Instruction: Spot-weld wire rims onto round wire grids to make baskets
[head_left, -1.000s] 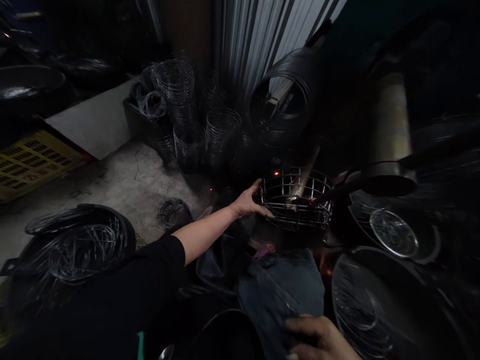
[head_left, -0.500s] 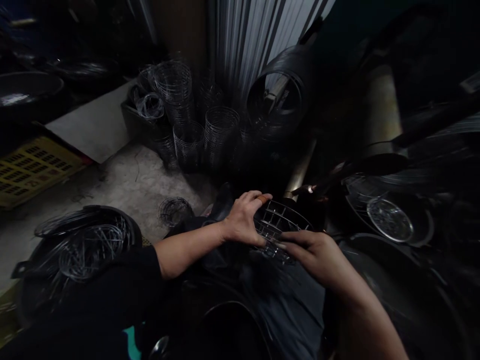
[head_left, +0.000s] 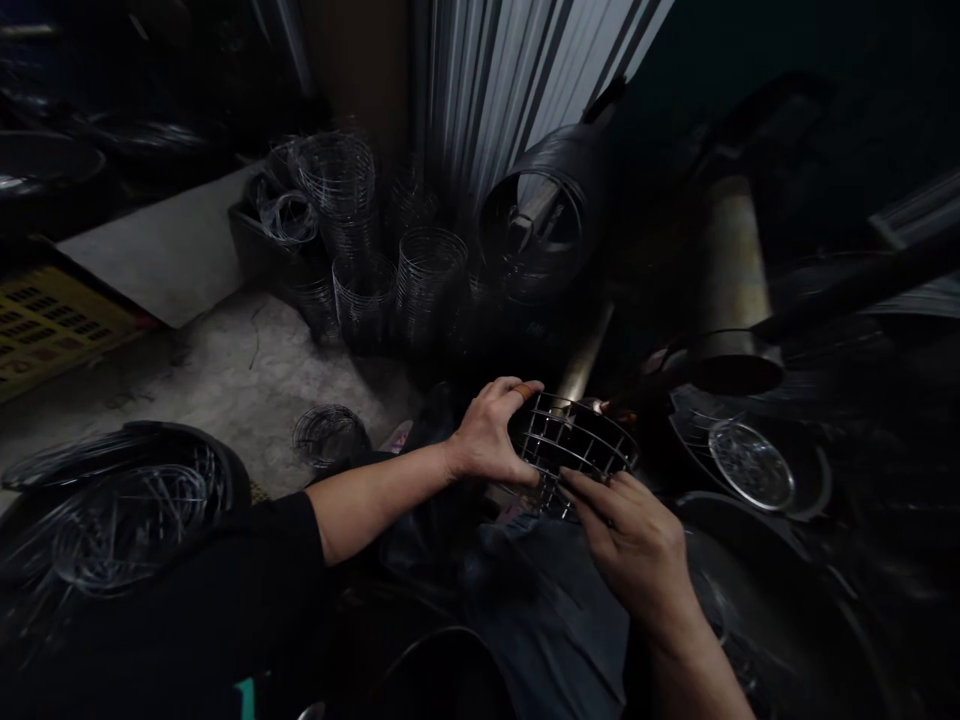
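Note:
A small round wire basket (head_left: 581,435) of metal mesh hangs tilted above my lap, in front of the copper-coloured tip of a welding machine. My left hand (head_left: 495,435) is closed round its left side, thumb at the near wires and fingers over the far rim. An orange band circles one finger of that hand. On the near side, my right hand (head_left: 630,530) pinches the basket's wires with thumb and fingertips. Whether a loose piece of wire lies in that pinch, I cannot tell.
Stacked wire baskets (head_left: 431,270) stand at the back. Left are a tub of wire pieces (head_left: 225,460), a yellow crate (head_left: 60,320) and a wire ring (head_left: 326,437) on the floor. Right are a metal cylinder (head_left: 735,270), a dark basin (head_left: 787,590) and a round mesh disc (head_left: 750,465).
The basket has turned and tipped, showing more of its mesh beside the machine's tip. My right hand has shifted slightly down and its fingers have bent more. The view has swung a little right.

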